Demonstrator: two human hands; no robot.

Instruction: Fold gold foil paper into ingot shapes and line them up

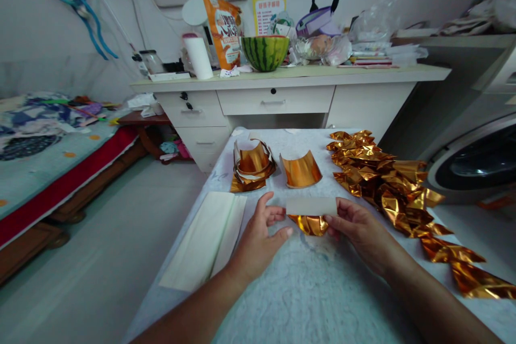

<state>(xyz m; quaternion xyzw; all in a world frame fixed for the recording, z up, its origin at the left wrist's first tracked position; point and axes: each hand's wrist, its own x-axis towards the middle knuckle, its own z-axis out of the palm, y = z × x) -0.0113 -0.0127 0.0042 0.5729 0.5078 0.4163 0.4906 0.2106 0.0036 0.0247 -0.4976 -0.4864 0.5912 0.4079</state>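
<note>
In the head view, my right hand (357, 228) pinches the right end of a sheet of gold foil paper (311, 224). The sheet is curled, with a pale strip of its back (311, 206) along the top. My left hand (262, 231) is at the sheet's left end, thumb and fingers apart; whether the fingertips touch it I cannot tell. Beyond my hands stand a curved gold sheet (302, 171) and a pile of curled gold sheets (253, 164). By my left forearm lies a stack of pale paper strips (201, 239).
Folded gold foil pieces (387, 183) run in a heap along the right side of the cloth-covered table (322, 295). Behind it is a white desk (278, 99) with a half watermelon (265, 54) and an orange bag (223, 32). A washing machine (475, 102) stands right, a bed (60, 145) left.
</note>
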